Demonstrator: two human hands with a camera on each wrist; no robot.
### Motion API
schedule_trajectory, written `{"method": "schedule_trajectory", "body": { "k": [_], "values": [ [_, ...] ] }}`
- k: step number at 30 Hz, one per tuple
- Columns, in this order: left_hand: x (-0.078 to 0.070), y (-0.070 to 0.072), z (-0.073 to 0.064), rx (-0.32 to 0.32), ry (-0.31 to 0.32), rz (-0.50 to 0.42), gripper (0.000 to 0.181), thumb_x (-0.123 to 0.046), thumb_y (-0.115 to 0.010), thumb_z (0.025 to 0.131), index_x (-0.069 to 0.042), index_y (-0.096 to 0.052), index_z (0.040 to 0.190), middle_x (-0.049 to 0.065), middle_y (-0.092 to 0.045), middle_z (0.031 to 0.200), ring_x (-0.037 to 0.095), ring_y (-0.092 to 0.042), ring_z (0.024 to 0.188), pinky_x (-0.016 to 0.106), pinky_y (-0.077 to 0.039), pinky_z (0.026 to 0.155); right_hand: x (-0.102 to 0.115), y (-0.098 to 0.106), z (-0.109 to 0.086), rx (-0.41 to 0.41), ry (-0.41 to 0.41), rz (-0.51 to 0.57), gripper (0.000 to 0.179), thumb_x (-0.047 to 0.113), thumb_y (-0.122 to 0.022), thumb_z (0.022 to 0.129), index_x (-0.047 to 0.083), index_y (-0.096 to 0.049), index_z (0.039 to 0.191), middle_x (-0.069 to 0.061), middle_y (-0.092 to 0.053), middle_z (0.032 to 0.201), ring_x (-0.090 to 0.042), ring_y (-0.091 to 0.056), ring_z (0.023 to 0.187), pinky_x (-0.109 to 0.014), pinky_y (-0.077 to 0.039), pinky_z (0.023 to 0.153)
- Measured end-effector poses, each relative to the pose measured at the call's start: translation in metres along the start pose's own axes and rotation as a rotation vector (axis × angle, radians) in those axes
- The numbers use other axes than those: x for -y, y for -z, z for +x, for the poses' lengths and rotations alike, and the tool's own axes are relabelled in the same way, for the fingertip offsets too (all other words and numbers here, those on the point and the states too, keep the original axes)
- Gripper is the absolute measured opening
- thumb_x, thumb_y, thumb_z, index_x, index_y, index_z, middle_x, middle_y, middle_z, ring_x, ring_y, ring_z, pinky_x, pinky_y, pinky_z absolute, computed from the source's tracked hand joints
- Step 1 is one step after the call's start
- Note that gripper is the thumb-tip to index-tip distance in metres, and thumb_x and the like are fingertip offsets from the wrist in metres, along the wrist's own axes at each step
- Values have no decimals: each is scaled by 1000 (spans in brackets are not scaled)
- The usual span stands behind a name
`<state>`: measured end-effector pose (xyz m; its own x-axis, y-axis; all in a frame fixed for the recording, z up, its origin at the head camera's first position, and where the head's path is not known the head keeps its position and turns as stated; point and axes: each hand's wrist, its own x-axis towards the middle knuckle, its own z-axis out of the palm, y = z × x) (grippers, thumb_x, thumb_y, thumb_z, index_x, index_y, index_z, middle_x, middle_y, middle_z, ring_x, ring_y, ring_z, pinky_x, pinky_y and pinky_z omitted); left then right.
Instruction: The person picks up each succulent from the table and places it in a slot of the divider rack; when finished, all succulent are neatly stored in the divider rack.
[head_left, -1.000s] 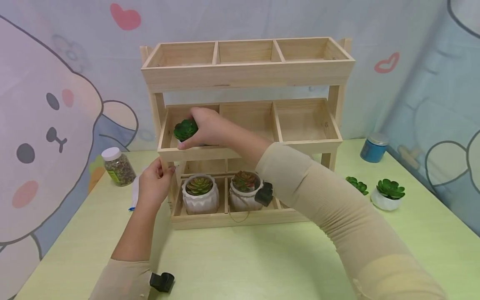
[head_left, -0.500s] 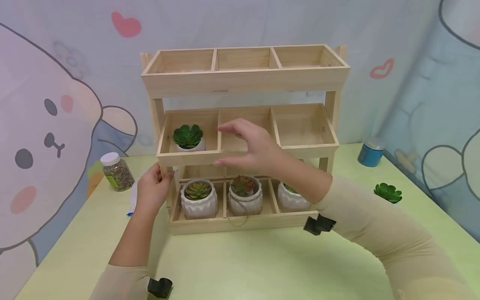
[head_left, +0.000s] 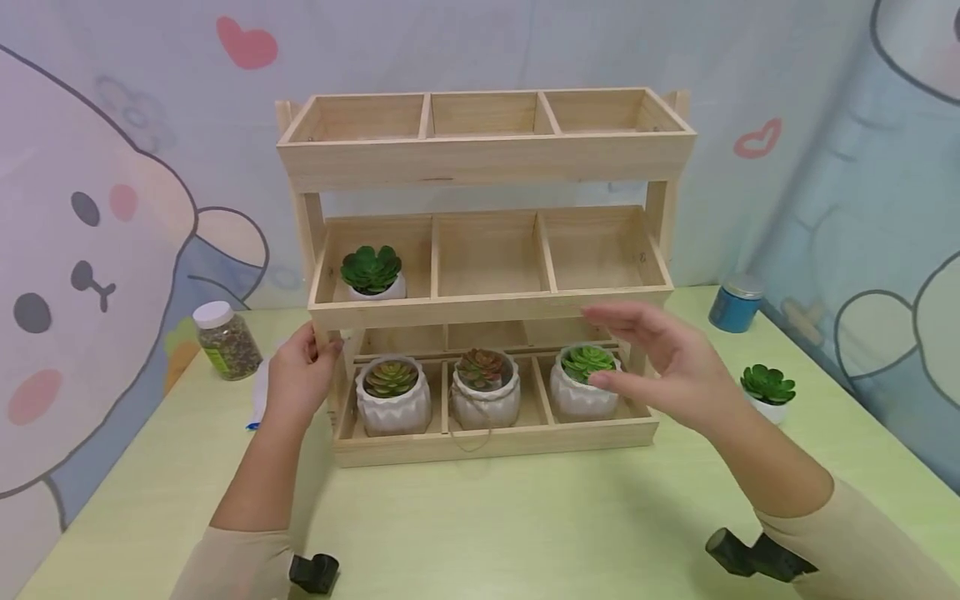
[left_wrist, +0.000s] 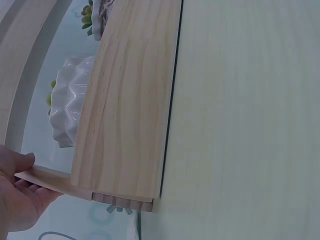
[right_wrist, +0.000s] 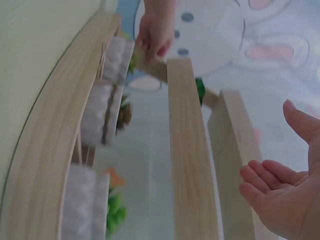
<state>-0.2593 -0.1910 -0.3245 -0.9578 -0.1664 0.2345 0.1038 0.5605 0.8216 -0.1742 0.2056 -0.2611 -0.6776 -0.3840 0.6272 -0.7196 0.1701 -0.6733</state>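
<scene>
In the head view, a three-tier wooden plant shelf (head_left: pixel 480 158) stands on the table. My left hand (head_left: pixel 300 379) grips its left upright; the left wrist view shows the fingers and thumb around that wooden upright (left_wrist: pixel 57 183). A dark green succulent in a small white pot (head_left: pixel 372 275) sits in the middle tier's left compartment. Across the bottom tier stand a left potted succulent (head_left: pixel 393 404), a reddish one (head_left: pixel 486 396) with twine round its white pot, and a bright green one (head_left: pixel 585 387). In front of the last, my right hand (head_left: pixel 667 367) hangs with fingers apart, holding nothing.
Another small green succulent in a white pot (head_left: pixel 768 392) is on the table at right, partly behind my right wrist. A blue jar (head_left: pixel 737 304) stands further back. To the left are a white-lidded jar of granules (head_left: pixel 227 342) and a partly hidden white packet (head_left: pixel 259 392).
My right hand has let go of the green succulent in the middle tier's left compartment, then moved right and down, away from it. The left hand has kept its grip on the upright.
</scene>
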Motion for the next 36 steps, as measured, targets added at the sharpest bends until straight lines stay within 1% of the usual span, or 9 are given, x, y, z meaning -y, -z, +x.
{"method": "schedule_trajectory", "body": {
  "k": [2, 5, 9, 12, 15, 18, 21, 28, 36],
  "values": [
    [0, 1, 0, -1, -1, -2, 42, -19, -51, 98, -8, -45, 138, 21, -56, 124, 39, -54, 113, 54, -46, 88, -6, 12, -9, -54, -9, 60, 55, -20, -69, 72, -11, -51, 123, -15, -57, 124, -22, -51, 117, -24, -40, 98],
    [1, 0, 0, -2, -7, -11, 42, -19, -51, 98, -8, -46, 138, 21, -57, 124, 39, -54, 112, 54, -47, 87, -18, 31, -22, -166, -94, 52, 48, -17, -67, 76, -12, -51, 121, -11, -59, 120, -21, -53, 114, -21, -40, 97],
    [1, -1, 0, 4, -8, -26, 42, -18, -51, 98, -8, -45, 138, 22, -56, 124, 39, -53, 113, 53, -46, 88, -38, 53, -37, -295, -300, -105, 46, -3, -70, 81, -5, -51, 123, -1, -59, 117, -14, -53, 111, -15, -41, 92],
    [1, -1, 0, 8, 1, -30, 43, -18, -50, 98, -8, -44, 139, 22, -56, 125, 39, -53, 114, 53, -46, 89, -54, 66, -48, -318, -448, -245, 52, 13, -73, 83, -1, -50, 127, 2, -57, 120, -13, -52, 113, -10, -41, 88],
    [1, -1, -1, 10, 8, -33, 44, -18, -50, 98, -8, -43, 140, 21, -55, 126, 38, -52, 115, 53, -45, 90, -69, 76, -57, -284, -559, -351, 62, 27, -73, 83, 0, -45, 132, -8, -52, 128, -25, -47, 121, -17, -40, 95],
    [1, -1, -1, 10, 13, -39, 44, -18, -50, 98, -8, -43, 140, 21, -55, 127, 38, -51, 116, 53, -45, 90, -81, 85, -63, -211, -632, -428, 74, 37, -72, 83, -4, -40, 135, -23, -45, 133, -42, -39, 124, -41, -36, 103],
    [0, -1, -2, 10, 17, -44, 43, -18, -50, 98, -8, -43, 140, 21, -55, 127, 38, -51, 116, 53, -45, 90, -93, 92, -68, -128, -692, -474, 83, 42, -71, 82, -7, -34, 137, -29, -39, 136, -51, -33, 123, -60, -32, 98],
    [-1, 0, -3, 18, 19, -45, 43, -18, -50, 98, -8, -43, 140, 21, -55, 127, 38, -51, 116, 53, -45, 90, -115, 98, -71, 46, -776, -535, 100, 49, -74, 76, -14, -27, 137, -36, -32, 137, -54, -30, 123, -61, -32, 97],
    [-2, -1, -2, 12, 8, -38, 42, -18, -49, 99, -7, -44, 139, 21, -55, 126, 38, -52, 116, 54, -45, 89, -129, 94, -70, 128, -811, -604, 100, 47, -76, 74, -18, -30, 134, -39, -35, 132, -52, -34, 120, -61, -34, 95]
  ]
}}
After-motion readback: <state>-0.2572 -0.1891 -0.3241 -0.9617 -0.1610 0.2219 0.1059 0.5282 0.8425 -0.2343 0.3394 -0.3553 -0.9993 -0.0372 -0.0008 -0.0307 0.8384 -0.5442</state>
